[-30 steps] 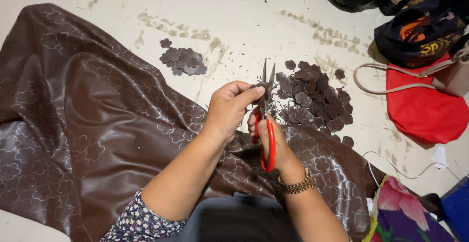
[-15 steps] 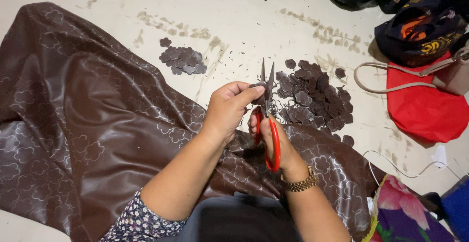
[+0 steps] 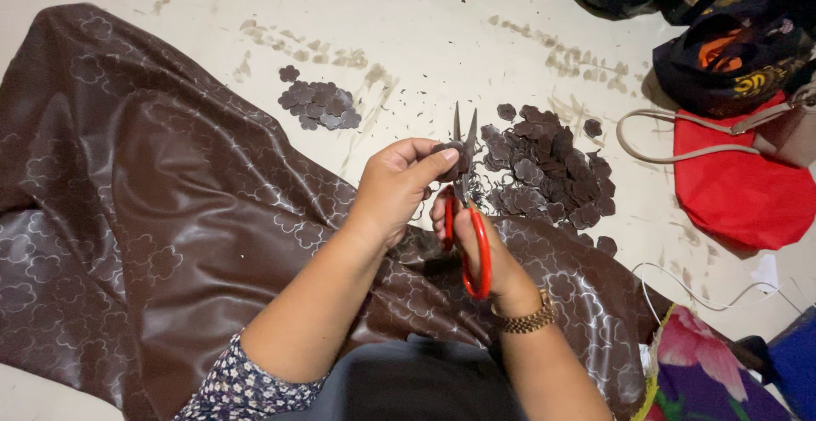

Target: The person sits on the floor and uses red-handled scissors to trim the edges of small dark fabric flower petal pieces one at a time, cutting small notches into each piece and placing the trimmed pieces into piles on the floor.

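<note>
Scissors, red-handled, blades parted, upright in right hand, fingers through loops. Left hand pinches small brown cutout against blades, nudged slightly further in than moment ago. Trimming mid-way; cutout pile just beyond.

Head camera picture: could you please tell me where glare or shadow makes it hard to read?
Head view: soft glare streaks the shiny brown sheet; the bags at top right sit in dark shadow; the scissors and both hands, left and right, are sharp.
</note>
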Action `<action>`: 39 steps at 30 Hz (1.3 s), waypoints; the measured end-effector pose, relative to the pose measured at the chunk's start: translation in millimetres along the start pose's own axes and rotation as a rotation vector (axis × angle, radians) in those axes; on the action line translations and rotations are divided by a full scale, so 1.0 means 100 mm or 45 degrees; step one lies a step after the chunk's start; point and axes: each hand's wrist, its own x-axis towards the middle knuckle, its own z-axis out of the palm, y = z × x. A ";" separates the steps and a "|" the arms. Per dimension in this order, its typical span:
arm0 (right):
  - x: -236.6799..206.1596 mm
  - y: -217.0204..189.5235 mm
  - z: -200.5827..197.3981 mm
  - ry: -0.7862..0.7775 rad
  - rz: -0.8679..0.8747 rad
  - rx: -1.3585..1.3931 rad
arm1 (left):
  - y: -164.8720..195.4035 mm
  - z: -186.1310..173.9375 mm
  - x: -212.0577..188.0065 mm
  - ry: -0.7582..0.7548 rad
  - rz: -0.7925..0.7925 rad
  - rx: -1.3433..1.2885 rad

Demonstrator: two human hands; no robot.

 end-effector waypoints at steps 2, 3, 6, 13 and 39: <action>-0.03 -0.03 -0.01 -0.058 0.061 0.175 | 0.02 -0.03 -0.01 -0.042 -0.035 -0.020; -0.04 -0.04 -0.02 -0.071 0.058 0.159 | 0.03 -0.03 0.00 -0.058 -0.019 -0.030; -0.03 -0.06 -0.03 -0.110 0.021 0.080 | 0.04 -0.05 0.03 -0.038 0.065 0.051; 0.02 -0.07 -0.03 -0.112 -0.064 -0.028 | 0.02 -0.06 0.05 -0.011 0.110 0.163; 0.03 -0.04 0.04 0.010 0.171 0.041 | 0.08 -0.11 0.08 0.018 0.125 0.152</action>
